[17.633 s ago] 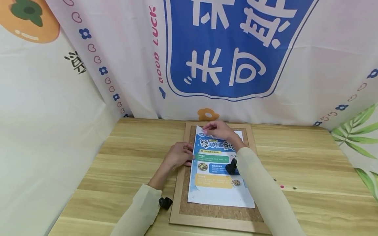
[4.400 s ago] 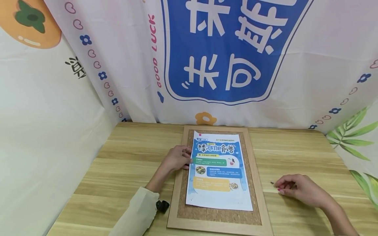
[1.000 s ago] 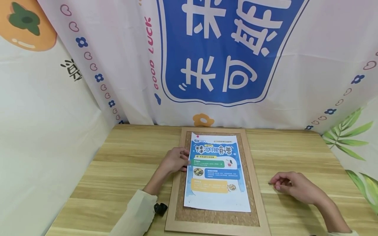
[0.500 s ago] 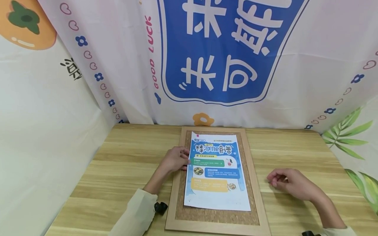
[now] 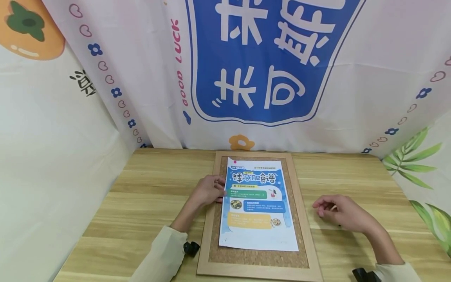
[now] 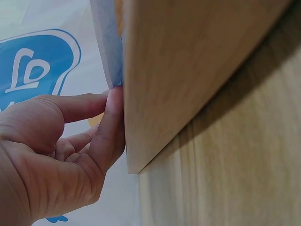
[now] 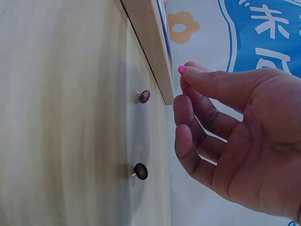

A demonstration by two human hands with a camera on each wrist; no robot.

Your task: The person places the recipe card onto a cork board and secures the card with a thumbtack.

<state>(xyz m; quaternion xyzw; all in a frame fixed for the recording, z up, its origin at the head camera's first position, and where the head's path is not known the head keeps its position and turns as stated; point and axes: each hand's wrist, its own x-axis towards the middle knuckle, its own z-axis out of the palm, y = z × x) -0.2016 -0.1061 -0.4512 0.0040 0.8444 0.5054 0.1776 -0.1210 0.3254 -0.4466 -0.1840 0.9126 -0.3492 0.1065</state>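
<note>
A printed poster [image 5: 258, 239] in blue and white lies on a wood-framed cork board [image 5: 258, 259]. At its upper left corner sits a pink push pin [image 5: 235, 161]. My left hand [image 5: 208, 190] is at the board's left side, thumb and finger pinching the poster's left edge, as the left wrist view shows. Right of the board, my right hand [image 5: 341, 213] is raised over the table. In the right wrist view its thumb and index finger pinch another pink push pin [image 7: 182, 69], with the other fingers loosely curled.
Two more push pins lie on the wooden table [image 5: 141, 203] beneath my right hand: a purple-rimmed push pin [image 7: 144, 96] and a black-rimmed push pin [image 7: 141, 171]. A printed cloth [image 5: 158, 98] hangs behind the table's back edge.
Since the oldest frame, my right hand has left the poster's corner, where a pink pin now shows, and gone to the table. Lately it rose and drifted left toward the board. The left hand stays put.
</note>
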